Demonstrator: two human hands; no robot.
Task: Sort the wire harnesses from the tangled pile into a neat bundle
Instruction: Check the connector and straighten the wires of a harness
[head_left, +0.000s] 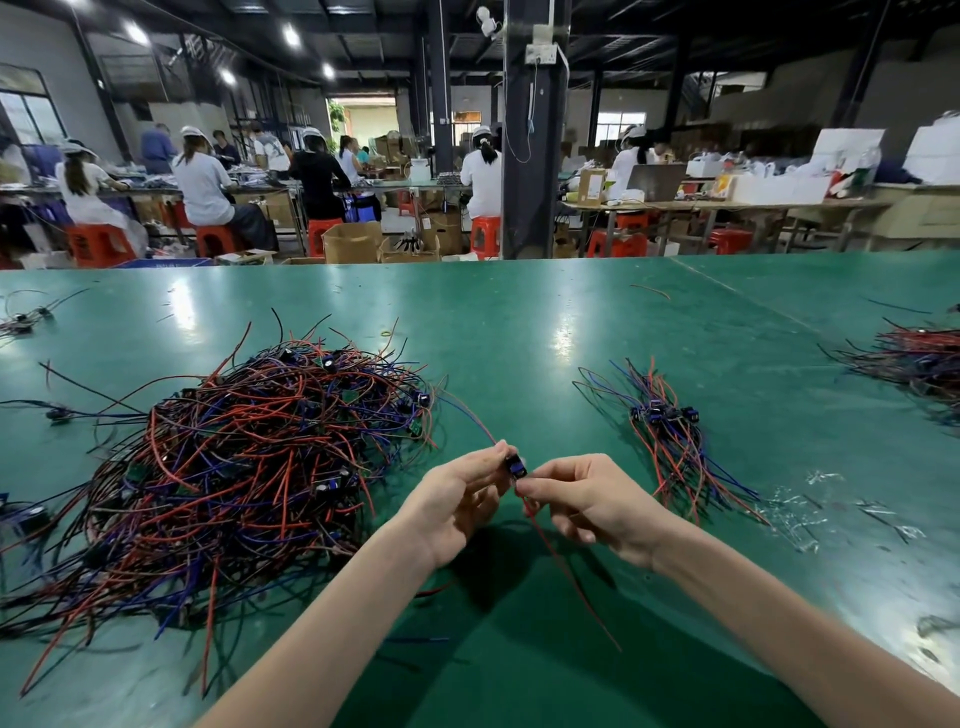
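Green table (519, 322) holds a tangled pile (249, 467) of red, blue and black wire harnesses. Just right of the pile, 2 hands meet above the table. The left hand (457, 499) pinches a small black-and-blue connector (516, 467). The right hand (587, 504) pinches its red wire (566, 571) just beneath, and the wire trails toward the viewer. Farther right of the pile lies a neat bundle (670, 436).

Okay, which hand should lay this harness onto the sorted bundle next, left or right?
Probably the right hand: it pinches the harness and lies nearer the neat bundle, while the left hand sits beside the tangled pile.
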